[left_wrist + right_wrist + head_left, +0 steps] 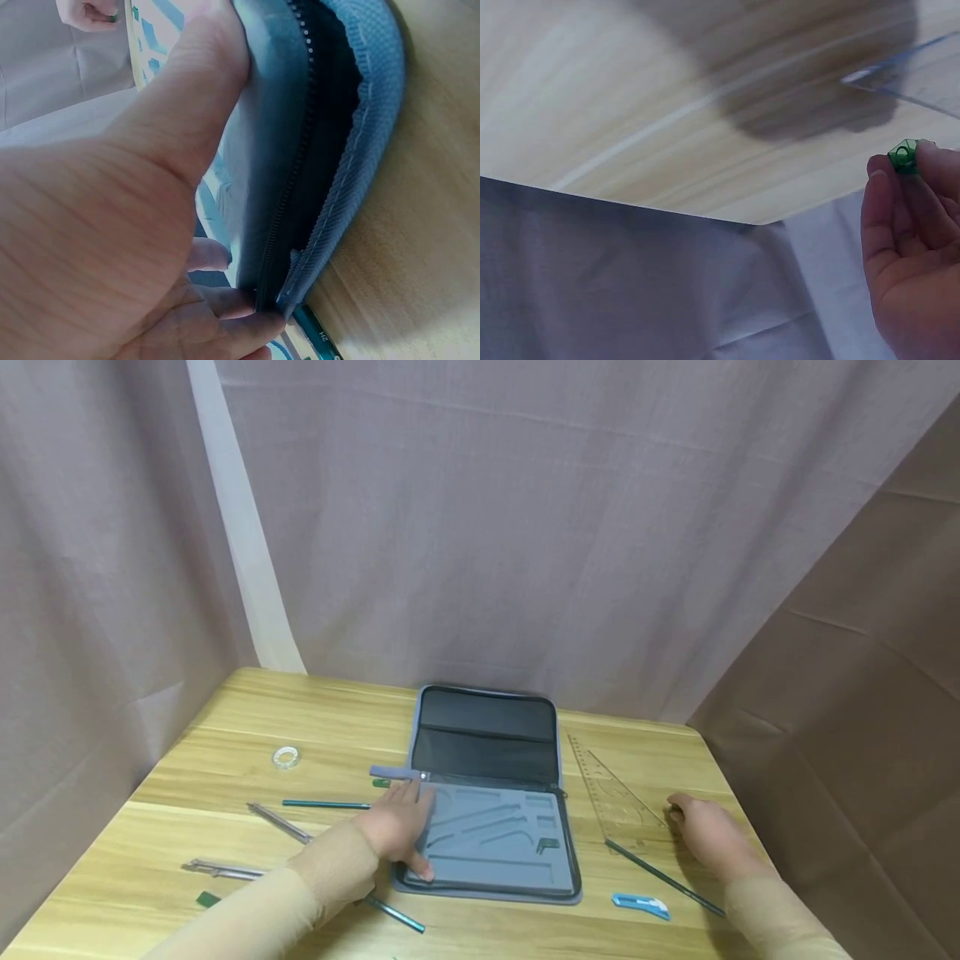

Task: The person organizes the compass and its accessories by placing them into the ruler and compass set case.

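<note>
A zip case lies unfolded, its blue-grey moulded insert showing shaped recesses. My left hand rests on the case's left side. In the left wrist view, its thumb lies on the insert and its fingers touch the zipped rim. One small dark green piece sits at the insert's right. My right hand is raised at the table's right, beside a clear set square. Between thumb and fingers it pinches a small see-through green piece with a round opening; its kind is unclear.
A dark green pencil and a blue utility knife lie on the right. Leftward are a tape roll, a teal pencil, two metal compass-like tools and a green block. Curtains surround the table.
</note>
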Demonstrator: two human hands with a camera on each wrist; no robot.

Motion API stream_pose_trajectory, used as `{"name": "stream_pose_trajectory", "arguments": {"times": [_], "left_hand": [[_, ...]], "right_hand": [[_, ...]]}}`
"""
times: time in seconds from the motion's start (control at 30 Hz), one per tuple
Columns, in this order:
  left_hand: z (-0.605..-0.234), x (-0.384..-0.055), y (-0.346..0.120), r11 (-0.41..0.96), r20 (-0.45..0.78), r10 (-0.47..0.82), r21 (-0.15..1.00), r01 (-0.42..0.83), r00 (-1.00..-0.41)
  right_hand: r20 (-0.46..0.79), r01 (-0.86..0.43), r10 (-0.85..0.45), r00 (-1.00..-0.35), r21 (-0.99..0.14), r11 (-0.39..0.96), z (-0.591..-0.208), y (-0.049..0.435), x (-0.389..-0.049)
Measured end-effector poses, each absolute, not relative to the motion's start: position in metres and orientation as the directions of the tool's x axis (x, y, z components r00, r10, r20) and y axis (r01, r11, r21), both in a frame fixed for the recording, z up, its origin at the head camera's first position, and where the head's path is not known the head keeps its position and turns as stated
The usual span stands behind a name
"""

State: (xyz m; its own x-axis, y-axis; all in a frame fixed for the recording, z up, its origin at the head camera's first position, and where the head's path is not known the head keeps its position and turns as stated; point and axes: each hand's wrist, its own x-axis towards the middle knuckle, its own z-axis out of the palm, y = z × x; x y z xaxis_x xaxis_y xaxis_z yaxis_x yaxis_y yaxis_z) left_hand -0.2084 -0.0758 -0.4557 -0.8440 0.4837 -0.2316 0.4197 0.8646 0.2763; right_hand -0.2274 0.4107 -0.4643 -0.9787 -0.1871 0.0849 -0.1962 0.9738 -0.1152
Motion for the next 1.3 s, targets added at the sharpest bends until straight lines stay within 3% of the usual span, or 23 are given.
{"name": "stream_pose_trajectory", "arguments": {"times": [0.4, 0.77, 1.1, 1.3], "left_hand": [[-0.456, -0.206, -0.075, 0.872, -0.239, 0.470, 0.273, 0.406, -0.850], [-0.463, -0.209, -0.075, 0.870, -0.233, 0.476, 0.267, 0.415, -0.848], [-0.457, -0.207, -0.075, 0.870, -0.236, 0.471, 0.280, 0.405, -0.850], [-0.458, -0.208, -0.076, 0.868, -0.230, 0.473, 0.285, 0.406, -0.850]], "right_hand": [[0.222, -0.309, -0.277, -0.935, -0.124, 0.943, -0.459, 0.375, -0.227], [0.177, -0.353, -0.321, -0.930, -0.189, 0.916, -0.454, 0.343, -0.224], [0.238, -0.399, -0.355, -0.904, -0.177, 0.900, -0.459, 0.313, -0.228], [0.214, -0.417, -0.375, -0.902, -0.208, 0.885, -0.460, 0.296, -0.225]]}}
